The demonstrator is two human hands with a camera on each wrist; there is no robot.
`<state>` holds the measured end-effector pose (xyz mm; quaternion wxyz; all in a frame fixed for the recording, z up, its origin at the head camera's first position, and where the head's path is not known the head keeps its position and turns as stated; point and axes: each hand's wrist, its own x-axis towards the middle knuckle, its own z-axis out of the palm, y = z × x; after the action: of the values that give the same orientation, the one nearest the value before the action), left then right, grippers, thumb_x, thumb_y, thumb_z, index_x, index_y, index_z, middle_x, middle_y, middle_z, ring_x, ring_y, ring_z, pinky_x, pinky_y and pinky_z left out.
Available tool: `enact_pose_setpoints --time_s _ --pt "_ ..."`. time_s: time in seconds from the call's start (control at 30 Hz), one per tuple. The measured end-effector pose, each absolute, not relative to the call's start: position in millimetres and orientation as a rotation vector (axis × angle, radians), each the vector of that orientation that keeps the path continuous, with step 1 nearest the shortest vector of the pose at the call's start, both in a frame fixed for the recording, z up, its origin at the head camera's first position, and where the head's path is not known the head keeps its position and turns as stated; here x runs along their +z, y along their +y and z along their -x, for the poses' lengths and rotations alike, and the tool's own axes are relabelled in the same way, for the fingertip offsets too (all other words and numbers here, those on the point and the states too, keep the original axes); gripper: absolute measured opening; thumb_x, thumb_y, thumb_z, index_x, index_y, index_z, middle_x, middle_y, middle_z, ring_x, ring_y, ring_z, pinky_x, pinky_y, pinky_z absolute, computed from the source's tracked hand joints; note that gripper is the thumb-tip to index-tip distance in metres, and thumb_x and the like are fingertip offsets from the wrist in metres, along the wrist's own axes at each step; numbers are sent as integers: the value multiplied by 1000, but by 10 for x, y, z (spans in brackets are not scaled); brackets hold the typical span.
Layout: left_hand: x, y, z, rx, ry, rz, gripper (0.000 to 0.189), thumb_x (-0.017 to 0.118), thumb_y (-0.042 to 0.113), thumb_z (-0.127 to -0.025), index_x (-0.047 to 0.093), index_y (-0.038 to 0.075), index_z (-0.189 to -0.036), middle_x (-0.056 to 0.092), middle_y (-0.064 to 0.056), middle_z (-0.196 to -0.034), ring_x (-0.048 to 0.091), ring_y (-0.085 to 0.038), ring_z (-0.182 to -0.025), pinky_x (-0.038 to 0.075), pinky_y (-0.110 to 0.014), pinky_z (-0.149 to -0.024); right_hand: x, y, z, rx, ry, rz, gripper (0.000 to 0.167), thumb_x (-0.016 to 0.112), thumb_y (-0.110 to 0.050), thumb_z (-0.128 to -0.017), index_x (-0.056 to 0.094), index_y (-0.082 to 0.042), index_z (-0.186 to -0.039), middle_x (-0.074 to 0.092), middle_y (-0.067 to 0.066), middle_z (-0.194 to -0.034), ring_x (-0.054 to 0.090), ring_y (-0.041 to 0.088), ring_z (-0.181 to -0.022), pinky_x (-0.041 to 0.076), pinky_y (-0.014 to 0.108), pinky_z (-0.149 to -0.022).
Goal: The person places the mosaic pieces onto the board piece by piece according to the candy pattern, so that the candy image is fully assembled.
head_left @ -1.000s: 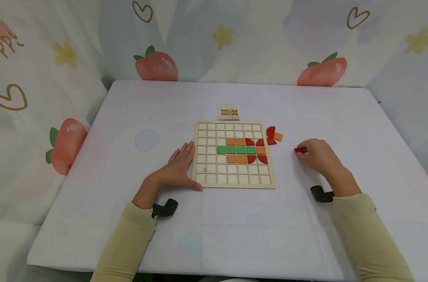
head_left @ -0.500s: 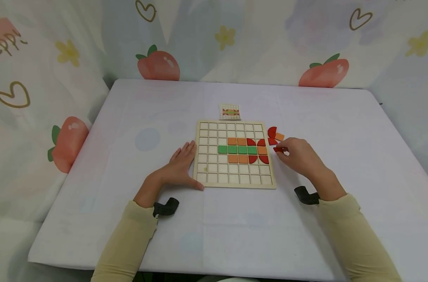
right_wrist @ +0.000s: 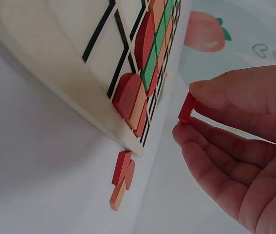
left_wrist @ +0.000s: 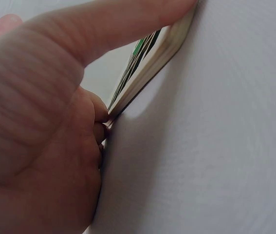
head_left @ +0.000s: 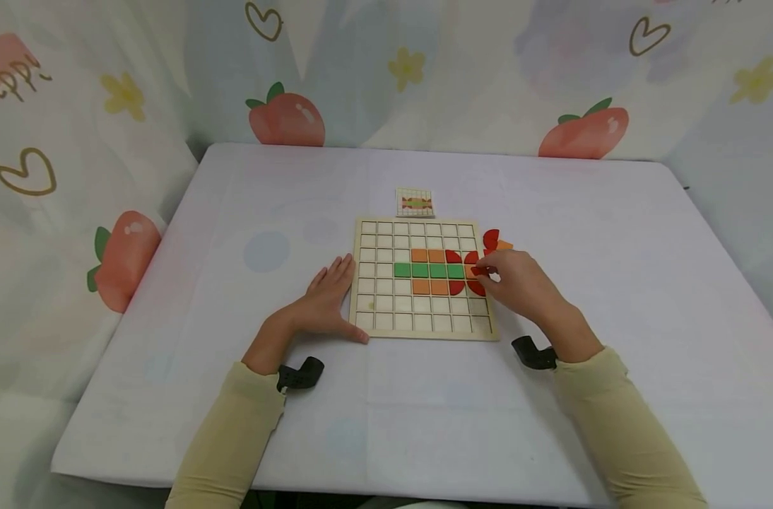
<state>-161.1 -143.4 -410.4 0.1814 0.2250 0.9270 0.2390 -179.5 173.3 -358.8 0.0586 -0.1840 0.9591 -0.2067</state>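
A wooden grid board [head_left: 402, 323] holds a row of green squares [head_left: 420, 271], orange squares [head_left: 429, 287] above and below it, and red quarter-round pieces [head_left: 453, 256] towards the right. My left hand [head_left: 319, 305] lies along the board's left edge, fingers straight and thumb at the near left corner. Over the board's right side, my right hand [head_left: 523, 284] pinches a red piece [right_wrist: 187, 108] between thumb and fingertips. In the right wrist view that piece is held on edge, apart from the board, so its full outline is hidden.
Beyond the board lies a small card [head_left: 415, 202] printed with a coloured grid pattern. Off the board's right edge are loose red pieces [head_left: 491, 239] and an orange square [head_left: 504, 245], partly behind my right hand. A white cloth [head_left: 425, 438] covers the table.
My right hand has moved left with the red piece, from the table at the right to over the board's right side. The left hand has stayed at the board's edge.
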Motion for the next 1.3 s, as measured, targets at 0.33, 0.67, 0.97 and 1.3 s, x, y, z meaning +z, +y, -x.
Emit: enact_pose_setpoints --time_s 0.33,0.67,0.97,1.3 --pt "-4100 -1437 1613 670 2617 -636 127 74 58 -65 -7 2 -145 -10 -11 -152 -15 -20 -137 -5 -40 -108 -3590 1463 1748 -642 2910 606 18 67 -3 -82 69 3 -99 65 12 -89 56 25 -86 50 38 -73" --pt "-4111 -1437 1613 680 2616 -639 127 74 57 -65 -7 1 -145 -10 -11 -152 -14 -20 -137 -5 -39 -108 -3614 1215 1722 -692 2891 595 19 67 -7 -83 70 2 -100 66 11 -89 57 25 -86 50 36 -74" --pt "-4097 -1435 1606 690 2616 -642 128 75 57 -64 -7 1 -145 -10 -12 -152 -14 -21 -137 -5 -39 -108 -3619 998 1713 -722 2861 522 19 66 -9 -84 70 2 -99 64 11 -90 54 23 -83 49 32 -70" --pt "-4117 -1432 1619 689 2616 -632 128 75 57 -64 -7 1 -145 -10 -11 -152 -14 -20 -137 -5 -40 -108 -3690 864 1737 -651 2855 555 19 66 -11 -84 70 1 -99 64 9 -88 52 21 -76 48 30 -67"
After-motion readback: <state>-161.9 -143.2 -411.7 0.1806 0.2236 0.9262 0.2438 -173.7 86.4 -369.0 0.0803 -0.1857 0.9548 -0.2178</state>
